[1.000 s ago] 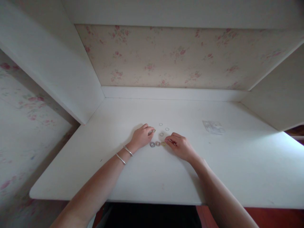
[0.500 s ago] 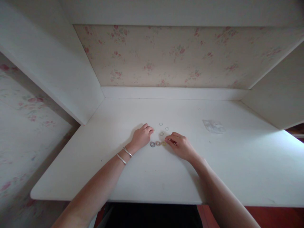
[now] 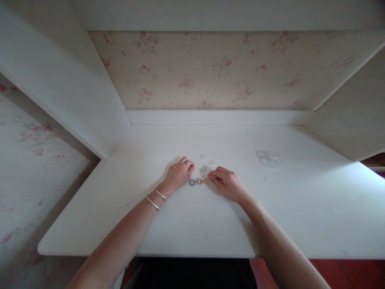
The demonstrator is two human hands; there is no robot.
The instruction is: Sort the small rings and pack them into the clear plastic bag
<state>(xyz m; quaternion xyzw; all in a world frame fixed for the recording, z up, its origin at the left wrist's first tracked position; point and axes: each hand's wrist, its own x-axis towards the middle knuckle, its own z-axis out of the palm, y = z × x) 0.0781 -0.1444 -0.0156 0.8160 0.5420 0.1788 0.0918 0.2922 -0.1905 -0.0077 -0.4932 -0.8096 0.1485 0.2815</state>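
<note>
Three small ring piles lie side by side on the white desktop (image 3: 192,224): silver rings (image 3: 192,182), rose-coloured rings (image 3: 199,181) and gold rings (image 3: 206,181). Behind them three thin single rings are spread out, the nearest ring (image 3: 203,169) between my hands, another ring (image 3: 211,162) and the farthest ring (image 3: 202,157). My left hand (image 3: 179,173) rests to the left with fingers curled closed; what they hold, if anything, is hidden. Pinched fingertips of my right hand (image 3: 225,182) are at the right edge of the gold rings; I cannot tell whether they grip anything.
A clear plastic bag (image 3: 270,159) lies on the desktop to the right. White side panels (image 3: 90,100) and a low back ledge (image 3: 219,117) bound the desk, with floral wallpaper behind. The front edge runs close to my body.
The view has shifted very slightly. Both hands stay almost in place, and the rings keep their arrangement.
</note>
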